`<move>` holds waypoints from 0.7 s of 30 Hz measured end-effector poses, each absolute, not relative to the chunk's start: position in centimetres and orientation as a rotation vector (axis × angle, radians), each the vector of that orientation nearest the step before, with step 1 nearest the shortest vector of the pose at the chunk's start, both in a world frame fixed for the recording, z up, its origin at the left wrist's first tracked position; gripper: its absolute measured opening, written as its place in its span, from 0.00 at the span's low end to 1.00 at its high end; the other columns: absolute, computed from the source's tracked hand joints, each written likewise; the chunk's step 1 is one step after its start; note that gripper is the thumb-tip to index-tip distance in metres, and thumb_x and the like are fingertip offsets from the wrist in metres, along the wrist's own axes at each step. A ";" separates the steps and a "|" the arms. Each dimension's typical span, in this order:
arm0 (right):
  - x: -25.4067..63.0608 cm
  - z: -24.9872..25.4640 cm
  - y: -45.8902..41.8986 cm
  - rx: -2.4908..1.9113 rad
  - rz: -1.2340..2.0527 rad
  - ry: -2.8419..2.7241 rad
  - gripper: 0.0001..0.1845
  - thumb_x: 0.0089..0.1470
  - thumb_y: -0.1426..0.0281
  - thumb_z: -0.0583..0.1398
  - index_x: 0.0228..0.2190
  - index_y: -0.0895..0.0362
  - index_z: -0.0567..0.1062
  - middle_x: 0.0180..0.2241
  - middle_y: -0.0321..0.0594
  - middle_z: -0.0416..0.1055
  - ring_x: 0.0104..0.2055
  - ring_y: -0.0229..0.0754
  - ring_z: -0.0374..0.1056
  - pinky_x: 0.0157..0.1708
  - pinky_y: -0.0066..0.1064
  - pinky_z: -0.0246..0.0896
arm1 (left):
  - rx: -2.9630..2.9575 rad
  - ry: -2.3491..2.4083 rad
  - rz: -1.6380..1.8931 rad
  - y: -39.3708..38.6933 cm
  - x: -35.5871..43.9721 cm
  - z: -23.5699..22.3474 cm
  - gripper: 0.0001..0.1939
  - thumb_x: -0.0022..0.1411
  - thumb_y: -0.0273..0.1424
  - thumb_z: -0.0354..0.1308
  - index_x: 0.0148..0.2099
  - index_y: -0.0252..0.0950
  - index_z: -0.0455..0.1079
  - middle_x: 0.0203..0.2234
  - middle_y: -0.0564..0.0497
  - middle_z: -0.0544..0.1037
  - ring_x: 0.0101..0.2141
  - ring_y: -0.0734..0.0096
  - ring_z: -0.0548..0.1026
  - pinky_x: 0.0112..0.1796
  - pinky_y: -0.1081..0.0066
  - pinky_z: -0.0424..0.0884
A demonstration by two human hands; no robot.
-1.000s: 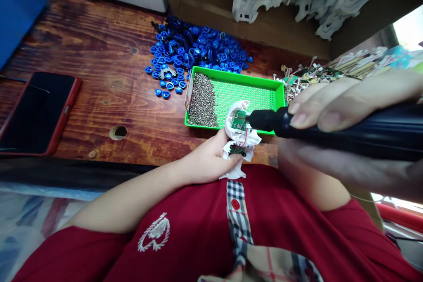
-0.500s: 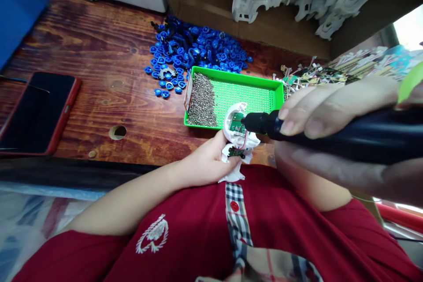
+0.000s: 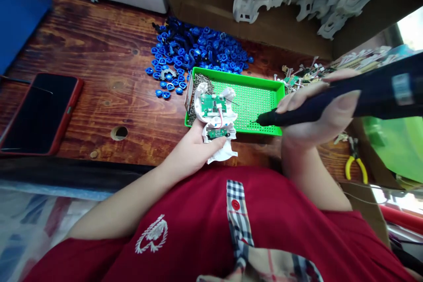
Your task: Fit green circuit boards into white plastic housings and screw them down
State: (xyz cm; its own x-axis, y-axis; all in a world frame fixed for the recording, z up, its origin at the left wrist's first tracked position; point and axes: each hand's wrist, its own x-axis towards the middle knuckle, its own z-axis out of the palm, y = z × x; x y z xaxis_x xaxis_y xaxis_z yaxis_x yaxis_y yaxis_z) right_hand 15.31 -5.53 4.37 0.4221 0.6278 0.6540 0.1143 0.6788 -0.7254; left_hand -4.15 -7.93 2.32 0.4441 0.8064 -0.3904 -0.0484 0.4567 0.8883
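My left hand (image 3: 194, 145) grips a white plastic housing (image 3: 222, 153) from its left side, thumb across the lower part. Two green circuit boards sit in it: a larger circuit board (image 3: 209, 105) above and a smaller circuit board (image 3: 218, 133) below, with thin wires between. The housing hangs over the left part of a green basket (image 3: 238, 75), hiding some of the small screws (image 3: 202, 78) heaped there. In my right hand (image 3: 317, 114) is a black electric screwdriver (image 3: 373, 83), its bit pointing left over the basket, apart from the housing.
Blue plastic parts (image 3: 211, 48) lie piled behind the basket. A cardboard box (image 3: 284, 37) of white shells (image 3: 246, 4) stands at the back. At left lies a phone (image 3: 36, 110), near a hole (image 3: 119, 132) in the table. Yellow-handled pliers (image 3: 356, 165) are at right, below wired boards (image 3: 297, 77).
The screwdriver bit has come away from the larger board, and its body has tilted. My left hand has carried the housing left and slightly up, over the screws.
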 end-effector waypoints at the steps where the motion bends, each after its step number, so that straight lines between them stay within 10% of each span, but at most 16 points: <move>1: 15.2 3.6 -5.3 -0.785 0.372 -1.121 0.14 0.52 0.56 0.55 0.33 0.55 0.65 0.15 0.26 0.61 0.12 0.32 0.56 0.10 0.27 0.50 | 0.940 0.978 0.664 -7.9 -4.1 2.3 0.29 0.54 0.32 0.61 0.57 0.37 0.58 0.51 0.45 0.72 0.49 0.58 0.72 0.49 0.59 0.69; 21: 14.6 1.3 -4.9 -0.711 0.477 -1.196 0.10 0.54 0.60 0.56 0.37 0.51 0.70 0.17 0.28 0.61 0.14 0.31 0.58 0.10 0.26 0.52 | 0.942 0.983 0.679 -7.5 -3.8 1.9 0.30 0.55 0.29 0.61 0.58 0.35 0.56 0.52 0.46 0.71 0.50 0.60 0.71 0.49 0.64 0.70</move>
